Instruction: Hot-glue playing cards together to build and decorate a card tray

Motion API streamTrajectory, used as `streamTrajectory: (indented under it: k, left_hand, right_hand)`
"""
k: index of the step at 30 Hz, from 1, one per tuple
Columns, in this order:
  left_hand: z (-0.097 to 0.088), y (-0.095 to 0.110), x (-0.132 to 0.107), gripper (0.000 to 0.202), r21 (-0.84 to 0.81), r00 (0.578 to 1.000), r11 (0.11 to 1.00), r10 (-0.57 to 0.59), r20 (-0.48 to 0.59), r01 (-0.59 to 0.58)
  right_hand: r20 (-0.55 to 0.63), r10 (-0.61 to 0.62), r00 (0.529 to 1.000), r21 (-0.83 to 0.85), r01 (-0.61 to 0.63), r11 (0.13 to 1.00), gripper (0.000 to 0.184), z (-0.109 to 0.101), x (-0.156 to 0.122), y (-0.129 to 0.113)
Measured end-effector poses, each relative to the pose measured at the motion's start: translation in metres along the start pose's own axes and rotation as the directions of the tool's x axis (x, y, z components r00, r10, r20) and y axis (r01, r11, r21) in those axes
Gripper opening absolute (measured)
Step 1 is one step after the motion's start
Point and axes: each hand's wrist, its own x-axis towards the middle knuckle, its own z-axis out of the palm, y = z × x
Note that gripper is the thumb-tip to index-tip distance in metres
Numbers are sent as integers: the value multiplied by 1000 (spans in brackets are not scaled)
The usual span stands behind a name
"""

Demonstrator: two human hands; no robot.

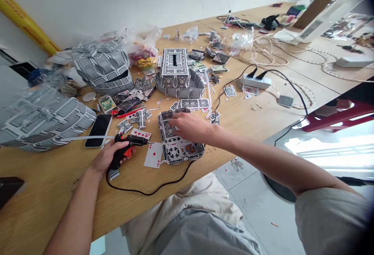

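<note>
My left hand (112,153) is closed round the grip of a black hot glue gun (133,141) with an orange trigger and a long white glue stick in its back. The nozzle points right, above a loose ace of diamonds (153,156). My right hand (189,127) reaches into an open tray-like box (183,158) built from playing cards, its fingers bent together and pointing down at the inner cards. Whatever lies between those fingertips is hidden. Card faces, clubs and a picture card among them, line the box's near half.
Behind stands a tissue-box shape of cards (175,62) in a card tray (195,85). Large woven-card baskets (101,68) are at left, beside a phone (98,130). The gun's black cord (152,193) runs along the front; a power strip (255,80) lies right. Card scraps are scattered about.
</note>
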Motion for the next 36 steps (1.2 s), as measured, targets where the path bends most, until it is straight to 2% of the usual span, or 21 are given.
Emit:
streamTrajectory:
  k: [2, 9, 16, 23, 32, 36]
  left_hand:
    - [1, 1, -1, 53, 7, 1000, 1000, 2, 1, -2]
    - [1, -1, 0, 50, -10, 1000, 1000, 21, -11, -21]
    - [0, -3, 2, 51, -2, 1000, 1000, 20, 20, -19]
    - [1, -2, 1, 53, -1, 1000, 1000, 22, 16, -22]
    - [0, -2, 1, 54, 12, 1000, 1000, 18, 17, -18]
    - [-3, -5, 3, 54, 3, 1000, 1000, 7, 27, -7]
  right_hand:
    - [67, -4, 998, -11, 5, 1000, 19, 7, -3, -5]
    - [21, 10, 1000, -137, -7, 991, 21, 28, 7, -8]
    - [2, 14, 1000, -173, -14, 985, 24, 31, 2, -8]
    - [64, -81, 995, -237, 94, 967, 33, 32, -2, -10]
    - [-1, -123, 992, -258, 119, 959, 25, 40, -5, -6]
    - [3, -92, 996, -248, 89, 965, 29, 42, -7, -8]
